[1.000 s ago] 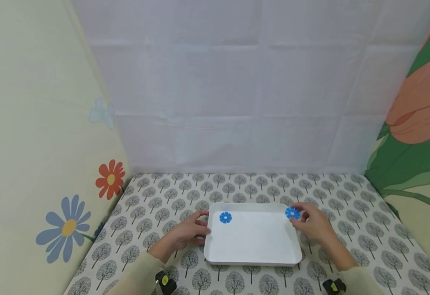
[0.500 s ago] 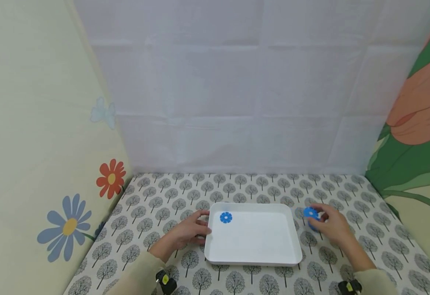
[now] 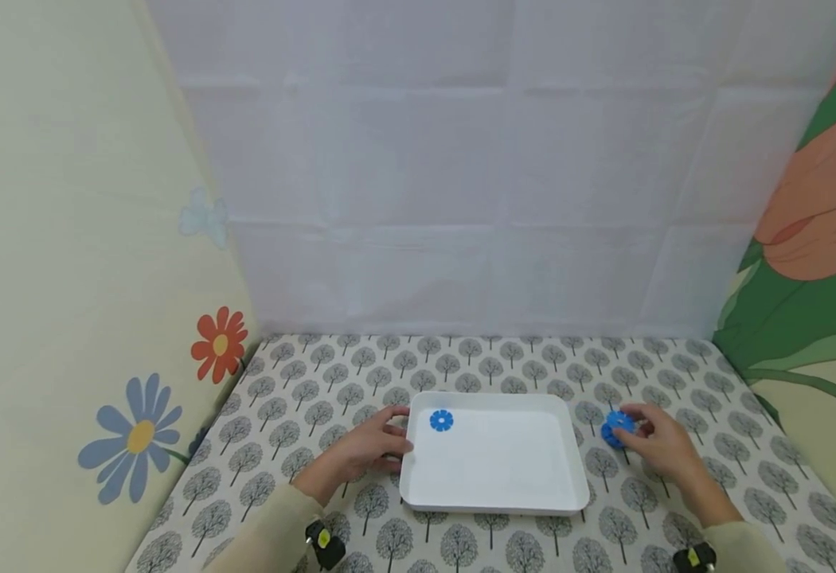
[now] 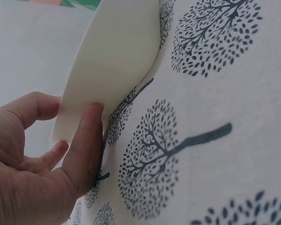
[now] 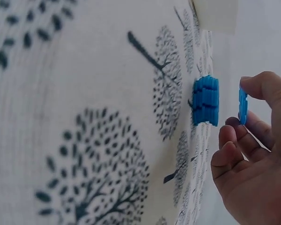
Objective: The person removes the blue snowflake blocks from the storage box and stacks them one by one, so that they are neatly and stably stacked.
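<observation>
My right hand (image 3: 665,447) pinches a thin blue notched disc (image 5: 243,107) between thumb and fingertips. Just past it in the right wrist view, a short stack of similar blue discs (image 5: 206,101) sits on the cloth, with a gap between stack and held disc. At the centre of the head view lies a shallow white tray (image 3: 493,469). One flower-shaped blue disc (image 3: 442,420) is inside, near its far left corner. My left hand (image 3: 368,446) holds the tray's left side, one finger along the outer wall and other fingertips at the rim.
A tree-print cloth (image 3: 461,545) covers the table. A white sheet (image 3: 425,175) hangs behind. Flower-patterned panels stand at the left (image 3: 67,239) and right (image 3: 812,207).
My right hand has carried its blue disc from over the tray's right rim rightward to the stack beside the tray. The left hand and tray have stayed in place.
</observation>
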`<state>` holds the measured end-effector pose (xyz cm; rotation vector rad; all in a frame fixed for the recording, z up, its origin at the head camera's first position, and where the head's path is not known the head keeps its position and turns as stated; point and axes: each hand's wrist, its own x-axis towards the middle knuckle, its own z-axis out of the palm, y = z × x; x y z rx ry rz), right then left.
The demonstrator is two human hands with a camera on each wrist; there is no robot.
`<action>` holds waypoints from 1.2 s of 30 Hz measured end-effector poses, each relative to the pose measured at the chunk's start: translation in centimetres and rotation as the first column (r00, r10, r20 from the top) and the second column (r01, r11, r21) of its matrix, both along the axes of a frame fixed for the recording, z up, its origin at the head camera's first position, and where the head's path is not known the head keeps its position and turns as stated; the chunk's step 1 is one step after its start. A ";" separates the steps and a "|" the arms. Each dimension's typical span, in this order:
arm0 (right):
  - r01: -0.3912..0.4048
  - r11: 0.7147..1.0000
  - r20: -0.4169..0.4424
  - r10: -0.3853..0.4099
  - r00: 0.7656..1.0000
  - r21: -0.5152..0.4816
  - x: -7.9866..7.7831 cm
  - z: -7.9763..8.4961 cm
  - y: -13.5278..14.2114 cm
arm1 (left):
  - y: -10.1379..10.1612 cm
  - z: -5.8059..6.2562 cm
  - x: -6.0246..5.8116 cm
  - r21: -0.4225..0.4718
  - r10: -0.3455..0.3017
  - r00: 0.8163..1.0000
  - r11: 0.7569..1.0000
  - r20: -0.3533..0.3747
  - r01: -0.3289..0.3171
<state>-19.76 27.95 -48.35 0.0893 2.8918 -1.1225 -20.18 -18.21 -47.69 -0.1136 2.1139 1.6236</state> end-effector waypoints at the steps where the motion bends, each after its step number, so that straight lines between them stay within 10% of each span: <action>1: 0.004 1.000 0.006 -0.004 1.000 0.003 -0.1 -0.1 0.1 | 0.0 0.0 0.0 0.003 -0.005 1.000 1.000 -0.001 0.005; 36: -0.079 0.995 -0.009 0.080 0.997 0.067 -0.5 -0.9 0.5 | -0.2 -0.4 -0.3 0.024 -0.034 0.999 0.999 -0.011 0.034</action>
